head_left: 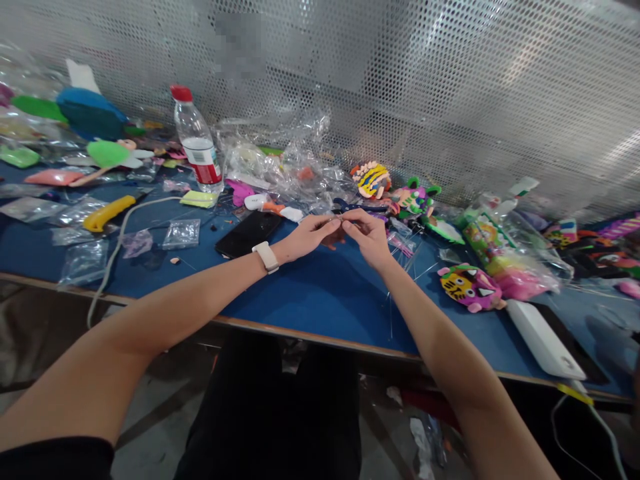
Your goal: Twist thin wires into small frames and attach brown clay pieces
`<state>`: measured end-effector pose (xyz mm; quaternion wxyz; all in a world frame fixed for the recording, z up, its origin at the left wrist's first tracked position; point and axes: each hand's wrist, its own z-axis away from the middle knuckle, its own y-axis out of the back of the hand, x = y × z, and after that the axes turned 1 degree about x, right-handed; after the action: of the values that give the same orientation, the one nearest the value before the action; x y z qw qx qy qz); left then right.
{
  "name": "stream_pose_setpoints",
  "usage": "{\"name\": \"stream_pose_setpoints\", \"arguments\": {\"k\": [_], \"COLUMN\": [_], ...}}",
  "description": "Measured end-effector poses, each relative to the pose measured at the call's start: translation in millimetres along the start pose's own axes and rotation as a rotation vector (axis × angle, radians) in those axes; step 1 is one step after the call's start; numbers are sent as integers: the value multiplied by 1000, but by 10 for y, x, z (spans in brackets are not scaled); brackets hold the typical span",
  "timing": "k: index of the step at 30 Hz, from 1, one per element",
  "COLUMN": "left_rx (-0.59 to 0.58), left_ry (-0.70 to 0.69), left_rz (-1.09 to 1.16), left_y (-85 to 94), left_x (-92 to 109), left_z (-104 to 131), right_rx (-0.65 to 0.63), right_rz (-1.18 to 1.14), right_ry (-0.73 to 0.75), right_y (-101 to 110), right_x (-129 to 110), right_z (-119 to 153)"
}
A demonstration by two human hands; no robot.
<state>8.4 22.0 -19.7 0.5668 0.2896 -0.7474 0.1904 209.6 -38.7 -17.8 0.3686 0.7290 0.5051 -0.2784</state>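
My left hand [316, 235] and my right hand [367, 235] meet above the middle of the blue table [310, 300]. Thumb and fingers are pinched together on both hands, and their tips almost touch. Something small sits between the fingertips, too small and covered to name. Just left of my left hand lies a black phone [249, 233]. Dark-handled pliers [345, 205] appear partly hidden behind my fingers. Thin clear strands [407, 267] spread over the table beside my right hand. A white watch band [265, 257] is on my left wrist.
A red-capped bottle [200, 143] stands back left, near a yellow utility knife [109, 213] and a white cable [117, 247]. Plastic bags [295, 160] pile against the perforated metal wall [400, 80]. Rightward lie a colourful clay tiger face [471, 287] and a white power bank [545, 339].
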Motion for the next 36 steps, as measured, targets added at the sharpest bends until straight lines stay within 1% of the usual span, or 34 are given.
{"name": "stream_pose_setpoints", "arguments": {"k": [5,9,16,22,27,32,36], "left_rx": [-3,17,-21,-30,-14,-7,-8], "left_ry": [26,53,14,17,68,77,78], "left_rz": [40,77,36,63,159,213,244], "left_y": [-9,-21,-7,-35,-43,-37,-41], "left_x": [5,6,8,17,-2,-20,-9], "left_z": [7,5,2,1,8,12,6], "right_rx": [33,26,15,50,48,27,22], "right_rz": [3,1,19,-2,41,92,194], "right_ry": [-17,-8,-29,-31,3,11,91], "right_y": [-29,-34,-29,-48,-64,-50,-16], "right_x": [15,30,40,35,32,-24,-89], "right_z": [5,9,8,19,27,31,29]}}
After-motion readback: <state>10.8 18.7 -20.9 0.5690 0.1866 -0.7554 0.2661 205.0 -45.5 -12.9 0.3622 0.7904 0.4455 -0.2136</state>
